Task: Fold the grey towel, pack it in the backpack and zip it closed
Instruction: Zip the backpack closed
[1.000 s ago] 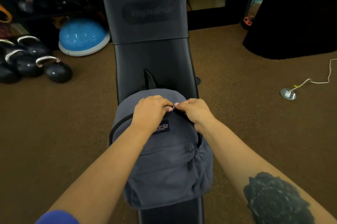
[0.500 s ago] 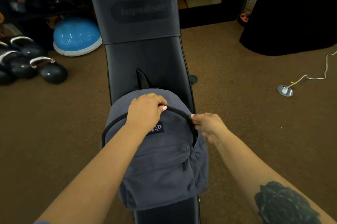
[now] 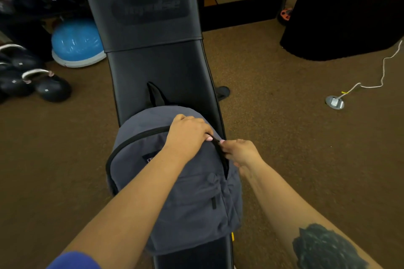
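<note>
Zipper pull (image 3: 219,144) is pinched by right hand (image 3: 240,155); backpack (image 3: 175,192) top is gripped by left hand (image 3: 188,135). Unzipped track is left toward 5 o'clock.

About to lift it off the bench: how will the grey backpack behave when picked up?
Probably floppy: the backpack is soft fabric, creased under the left hand. Likely light, since it bulges only modestly. It may slide easily, as the bench padding looks smooth. The right hand pinches at the zipper.
</note>
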Available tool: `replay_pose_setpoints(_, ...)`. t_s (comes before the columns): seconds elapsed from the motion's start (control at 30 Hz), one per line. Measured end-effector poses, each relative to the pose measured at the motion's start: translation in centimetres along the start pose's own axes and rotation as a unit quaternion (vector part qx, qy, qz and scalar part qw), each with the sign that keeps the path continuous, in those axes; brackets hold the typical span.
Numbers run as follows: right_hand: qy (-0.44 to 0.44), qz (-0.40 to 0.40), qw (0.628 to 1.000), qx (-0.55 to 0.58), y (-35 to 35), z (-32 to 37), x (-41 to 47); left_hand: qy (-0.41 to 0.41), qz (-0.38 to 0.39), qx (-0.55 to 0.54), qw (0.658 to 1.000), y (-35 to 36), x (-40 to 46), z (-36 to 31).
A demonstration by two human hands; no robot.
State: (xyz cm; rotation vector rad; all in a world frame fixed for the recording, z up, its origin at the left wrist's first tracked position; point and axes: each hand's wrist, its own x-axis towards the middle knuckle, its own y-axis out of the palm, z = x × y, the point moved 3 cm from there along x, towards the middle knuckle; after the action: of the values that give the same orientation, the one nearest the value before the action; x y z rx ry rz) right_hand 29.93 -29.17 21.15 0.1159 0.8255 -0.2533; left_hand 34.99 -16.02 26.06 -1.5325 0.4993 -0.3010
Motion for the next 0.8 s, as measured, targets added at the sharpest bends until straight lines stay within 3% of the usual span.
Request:
replay_pose_setpoints(0.33, 0.067, -0.051, 0.996, 0.019, -2.3, -5.8, 2.5, -0.022, -0.002, -0.041, 0.999, 0.3, 0.2, 0.0)
replay_pose_setpoints(0.5, 0.079, -0.099, 0.986, -0.111, -2.8, -7.0, 3.1, -0.032, 0.001, -0.041, 0.999, 0.4, 0.2, 0.0)
replay_pose_setpoints(0.8, 0.018, -0.054, 0.965, -0.257, -3.1, -5.8, 1.9, -0.056, 0.006, -0.049, 0.997, -0.8, -1.1, 0.0)
